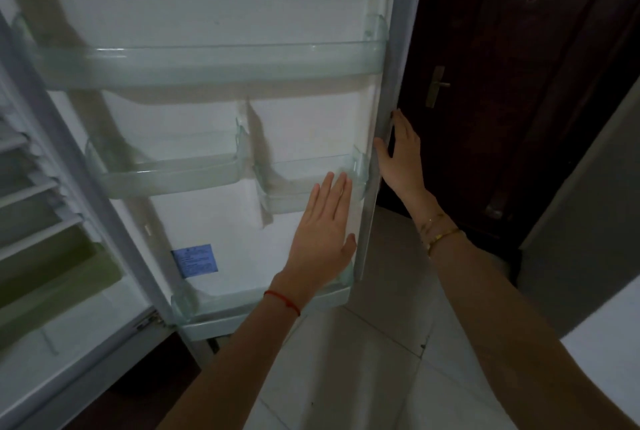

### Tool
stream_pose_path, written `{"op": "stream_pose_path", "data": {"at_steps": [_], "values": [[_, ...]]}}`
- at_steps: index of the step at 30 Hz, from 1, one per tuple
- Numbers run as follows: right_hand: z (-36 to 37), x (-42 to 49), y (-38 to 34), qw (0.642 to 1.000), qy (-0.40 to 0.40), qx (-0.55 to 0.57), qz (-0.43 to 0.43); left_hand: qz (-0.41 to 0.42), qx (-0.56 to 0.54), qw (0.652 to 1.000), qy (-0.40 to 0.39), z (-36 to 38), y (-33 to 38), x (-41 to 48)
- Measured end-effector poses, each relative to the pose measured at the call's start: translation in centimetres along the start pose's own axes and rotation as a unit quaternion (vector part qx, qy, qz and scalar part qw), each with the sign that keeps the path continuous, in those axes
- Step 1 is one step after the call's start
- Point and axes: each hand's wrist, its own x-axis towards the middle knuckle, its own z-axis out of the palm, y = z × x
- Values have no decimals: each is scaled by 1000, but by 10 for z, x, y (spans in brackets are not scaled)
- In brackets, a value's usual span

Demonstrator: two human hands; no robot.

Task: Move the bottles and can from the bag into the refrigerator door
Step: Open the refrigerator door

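Note:
The white refrigerator door [304, 125] stands open in front of me, its inner side facing me. It carries a long clear top shelf [207, 62], two small middle bins [166, 173] and a bottom shelf [221, 305], all with nothing in them. My left hand [323, 232] lies flat with fingers together against the door's inner face, over the right middle bin [294, 187]. My right hand [398, 156] rests open on the door's outer edge, fingers spread. No bag, bottles or can are in view.
The fridge interior with white wire shelves [31, 194] and a greenish drawer [59, 277] is at the left. A dark wooden room door [502, 100] with a metal handle stands behind the fridge door. Pale floor tiles [381, 360] lie below.

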Motion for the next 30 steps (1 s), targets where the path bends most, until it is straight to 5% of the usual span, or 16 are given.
{"op": "stream_pose_path", "data": {"at_steps": [15, 20, 30], "values": [[-2, 14, 20, 995, -45, 83, -46, -40, -20, 999, 30, 2, 13, 0], [-23, -1, 16, 992, -55, 85, -70, -86, -93, 989, 70, -12, 27, -11], [-57, -71, 0, 976, -63, 118, -169, -211, -39, 970, 117, -53, 49, -71]]}}
